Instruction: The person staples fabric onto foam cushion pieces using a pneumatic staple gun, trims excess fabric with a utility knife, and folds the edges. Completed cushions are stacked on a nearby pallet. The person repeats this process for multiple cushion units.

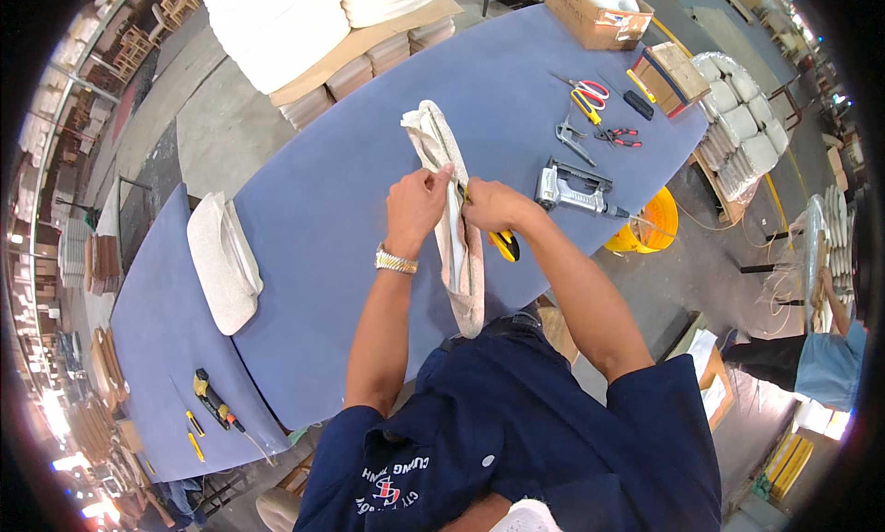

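A long beige fabric-covered cushion (pixel 467 283) stands on its narrow edge in front of me, with a lengthwise opening facing up and paler material showing inside. My left hand (pixel 419 205) is closed on the cushion's left side, thumb pressed at the opening's edge. Against the opposite side, my right hand (pixel 493 205) is wrapped round a yellow-and-black utility knife (pixel 504 245). Its handle sticks out below the palm; the blade is hidden by the fingers and fabric. A second beige cushion (pixel 221 263) lies on the blue table (pixel 323 209), left of my hands.
Right of the cushion lie a staple gun (pixel 572 189), yellow-handled scissors (pixel 586 106), pliers (pixel 619 137) and a small grey metal tool (pixel 573 141). Cardboard boxes (pixel 599 17) stand at the far right. A yellow bucket (pixel 653 223) sits below the edge. A heat-gun-like tool (pixel 214 398) lies lower left.
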Motion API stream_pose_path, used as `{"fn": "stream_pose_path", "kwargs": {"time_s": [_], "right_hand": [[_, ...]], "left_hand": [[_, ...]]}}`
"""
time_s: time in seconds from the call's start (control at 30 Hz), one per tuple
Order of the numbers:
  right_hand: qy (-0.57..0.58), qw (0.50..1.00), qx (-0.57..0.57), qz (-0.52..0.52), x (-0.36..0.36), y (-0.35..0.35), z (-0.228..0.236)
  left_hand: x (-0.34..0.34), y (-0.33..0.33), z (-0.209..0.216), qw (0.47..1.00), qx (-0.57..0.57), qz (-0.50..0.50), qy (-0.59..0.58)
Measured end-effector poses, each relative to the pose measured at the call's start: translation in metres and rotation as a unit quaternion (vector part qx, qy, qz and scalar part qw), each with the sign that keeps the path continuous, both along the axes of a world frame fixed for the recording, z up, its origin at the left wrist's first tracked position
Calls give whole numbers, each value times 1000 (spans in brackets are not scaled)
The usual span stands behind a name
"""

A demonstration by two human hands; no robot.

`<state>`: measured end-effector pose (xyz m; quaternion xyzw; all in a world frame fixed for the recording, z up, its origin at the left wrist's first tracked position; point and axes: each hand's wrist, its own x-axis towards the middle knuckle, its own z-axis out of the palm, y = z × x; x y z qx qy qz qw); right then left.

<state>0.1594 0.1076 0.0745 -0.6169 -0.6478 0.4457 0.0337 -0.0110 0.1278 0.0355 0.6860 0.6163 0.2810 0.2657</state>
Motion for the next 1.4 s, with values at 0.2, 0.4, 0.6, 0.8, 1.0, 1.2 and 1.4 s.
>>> {"fn": "stream_pose_path", "kwargs": {"time_s": [0.2, 0.4, 0.6, 0.8, 1.0, 1.2, 1.4], "right_hand": [[17, 999, -34, 2, 9, 0, -8], [10, 1000, -8, 23, 8, 4, -24], [10, 999, 31, 42, 12, 9, -32], [33, 999, 3, -18, 15, 4, -18], [79, 996, -36, -1, 33, 6, -24], [96, 995, -16, -13, 37, -17, -28], [141, 985, -90, -40, 22, -80, -20]], "left_hand": [[29, 15, 15, 975, 24, -11, 219], [33, 36, 20, 980, 51, -7, 191], [33, 27, 10, 951, 18, -55, 302], [35, 46, -10, 956, 61, -102, 269], [43, 39, -69, 997, 73, -11, -5], [64, 30, -89, 981, 105, 98, -133], [57, 26, -102, 956, 126, 190, -185]]}}
